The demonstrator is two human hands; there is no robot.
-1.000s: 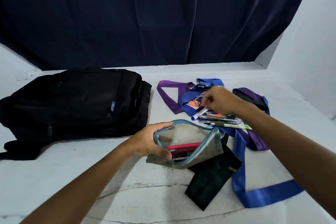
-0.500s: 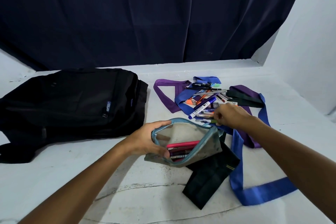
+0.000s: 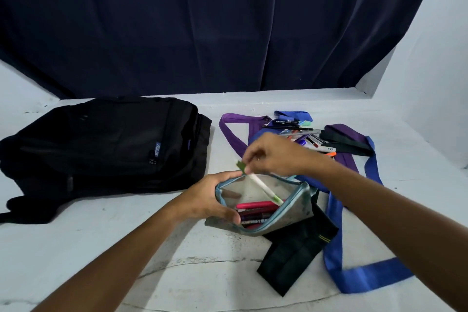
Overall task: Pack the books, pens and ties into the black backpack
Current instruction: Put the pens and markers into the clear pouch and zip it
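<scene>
1. Dark curtain (image 3: 202, 28) is hanging behind the white surface (image 3: 106, 248).
2. Black backpack (image 3: 101, 144) is lying toward its left edge.
3. My left hand (image 3: 205, 200) is gripping the pouch (image 3: 291, 213) open.
4. My right hand (image 3: 273, 154) is pinching a white pen (image 3: 266, 190), tipping it into the pouch mouth.
5. Ties (image 3: 354, 276) and pens (image 3: 304, 134) are lying toward the far right.

Pen pile (image 3: 301, 134) partly behind right hand (image 3: 276, 154)
</scene>
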